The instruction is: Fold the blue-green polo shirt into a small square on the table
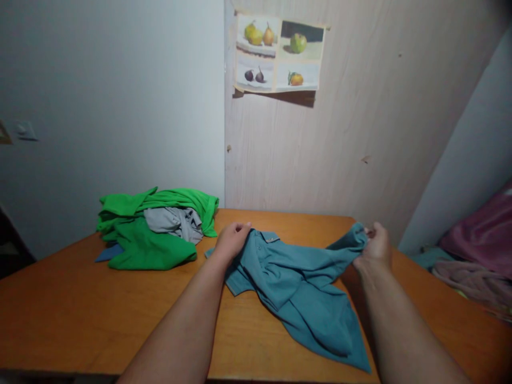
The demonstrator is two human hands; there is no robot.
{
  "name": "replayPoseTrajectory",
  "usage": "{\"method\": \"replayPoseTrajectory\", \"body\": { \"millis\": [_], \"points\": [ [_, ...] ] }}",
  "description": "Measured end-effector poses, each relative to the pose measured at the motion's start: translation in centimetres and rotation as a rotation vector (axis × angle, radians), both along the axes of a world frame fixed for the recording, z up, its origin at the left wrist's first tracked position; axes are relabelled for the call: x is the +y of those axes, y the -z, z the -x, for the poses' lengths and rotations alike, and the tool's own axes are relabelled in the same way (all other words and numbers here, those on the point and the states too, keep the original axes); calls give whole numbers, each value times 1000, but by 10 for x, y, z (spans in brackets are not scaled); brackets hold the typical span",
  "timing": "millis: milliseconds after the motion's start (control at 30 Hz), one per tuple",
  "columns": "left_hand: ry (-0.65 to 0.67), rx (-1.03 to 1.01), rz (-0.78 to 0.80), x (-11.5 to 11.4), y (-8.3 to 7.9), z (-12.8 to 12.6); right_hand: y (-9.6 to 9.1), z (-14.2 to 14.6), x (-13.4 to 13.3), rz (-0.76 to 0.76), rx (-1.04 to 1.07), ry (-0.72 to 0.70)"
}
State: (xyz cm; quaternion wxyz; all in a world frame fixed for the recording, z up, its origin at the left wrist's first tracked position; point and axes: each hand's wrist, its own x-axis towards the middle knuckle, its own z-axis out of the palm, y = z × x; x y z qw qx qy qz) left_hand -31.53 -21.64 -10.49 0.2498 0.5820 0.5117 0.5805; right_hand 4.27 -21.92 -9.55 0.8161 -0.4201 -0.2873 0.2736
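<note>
Both hands grip teal polo shirt (296,282) on table (80,309) — left hand (232,240) at collar; right hand (376,248) w/ sleeve bunched.

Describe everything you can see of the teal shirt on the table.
The teal shirt is a plain blue-green polo of soft-looking knit fabric, with a collar at its far side. It lies crumpled and unfolded on the wooden table, its lower end reaching almost to the near edge. The left hand grips it beside the collar. The right hand holds a bunched end lifted slightly off the tabletop, so the cloth stretches between the two hands.
</note>
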Motion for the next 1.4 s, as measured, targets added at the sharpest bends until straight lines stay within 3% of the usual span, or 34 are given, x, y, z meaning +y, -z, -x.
{"method": "replayPoseTrajectory", "body": {
  "millis": [133,233,300,400,500,600,700,900,967,1067,1200,1300,1400],
  "points": [
    [135,131,-2,4,8,-2,11,20,-8,327,-412,-235],
    [164,265,-1,6,13,-6,24,36,-10,328,-736,-221],
    [135,330,10,7,16,-7,32,45,-9,260,-853,-173],
    [35,427,75,5,16,-7,42,56,-7,247,-1052,-219],
    [-167,679,250,1,11,-4,49,62,-4,352,-1229,-298],
    [-209,826,428,-2,7,-2,53,64,-2,477,-1316,-353],
    [-198,844,486,2,9,-1,53,65,-2,512,-1353,-360],
    [-193,751,442,6,9,-1,49,69,-5,483,-1353,-297],
    [-228,764,321,-1,3,-4,50,71,-5,451,-1337,-274],
    [-279,781,-15,-16,-10,-13,51,74,-5,377,-1261,-248],
    [-154,718,-375,-33,-24,-24,41,79,-9,146,-985,-300],
    [-88,697,-462,-39,-26,-28,29,81,-15,14,-770,-357],
    [-59,711,-467,-41,-25,-30,22,83,-21,-12,-696,-393]
  ]
}}
